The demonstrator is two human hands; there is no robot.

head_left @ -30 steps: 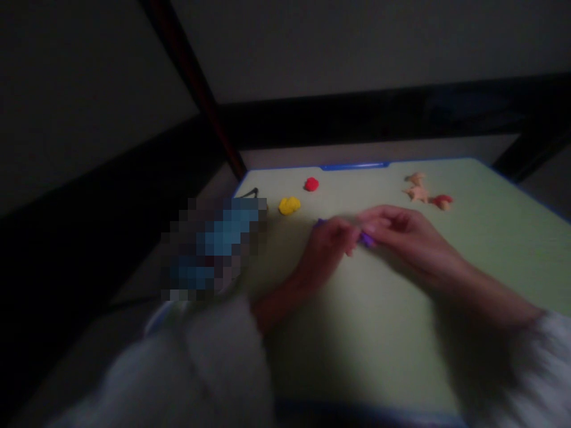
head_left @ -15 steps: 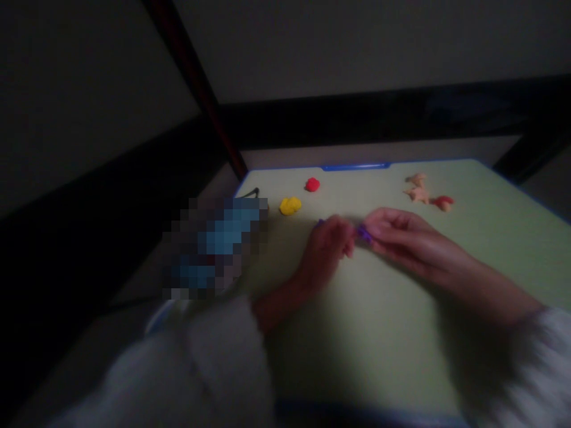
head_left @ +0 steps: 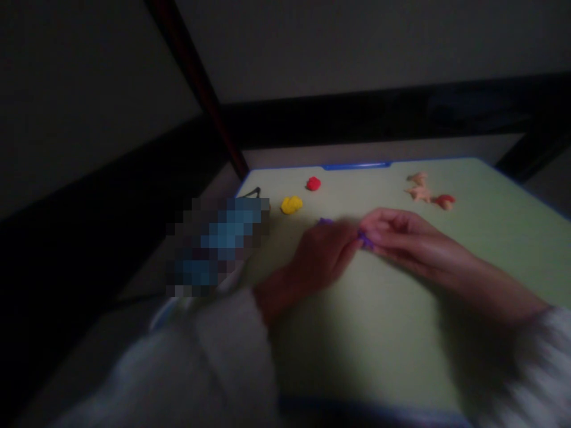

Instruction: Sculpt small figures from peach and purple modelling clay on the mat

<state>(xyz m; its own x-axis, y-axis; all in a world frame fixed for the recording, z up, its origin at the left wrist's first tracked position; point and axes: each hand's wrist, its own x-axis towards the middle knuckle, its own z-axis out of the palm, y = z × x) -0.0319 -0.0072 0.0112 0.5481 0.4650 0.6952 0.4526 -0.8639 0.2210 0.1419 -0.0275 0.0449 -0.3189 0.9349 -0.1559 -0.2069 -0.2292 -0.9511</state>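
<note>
Over the middle of the pale green table point(head_left: 383, 333), my right hand point(head_left: 401, 238) pinches a small purple piece of modelling clay point(head_left: 366, 239) between thumb and fingers. My left hand point(head_left: 323, 252) meets it from the left, its fingertips closed at the edge of the same piece; the hand is slightly smeared by motion. Another bit of purple clay point(head_left: 325, 221) shows on the table just behind my left hand, partly covered by it. Farther back lie a yellow lump of clay point(head_left: 291, 205) and a smaller red lump point(head_left: 313, 183).
At the back right are several peach-coloured shaped clay pieces point(head_left: 419, 193), one topped with red point(head_left: 445, 201). A blurred-out blue object point(head_left: 227, 238) lies at the table's left edge. A blue strip point(head_left: 357, 166) runs along the far edge, with a dark-banded wall behind.
My left hand has moved right and turned palm down, bringing its fingertips against the purple clay. My right hand stays nearly in place, and more of the rear purple bit shows.
</note>
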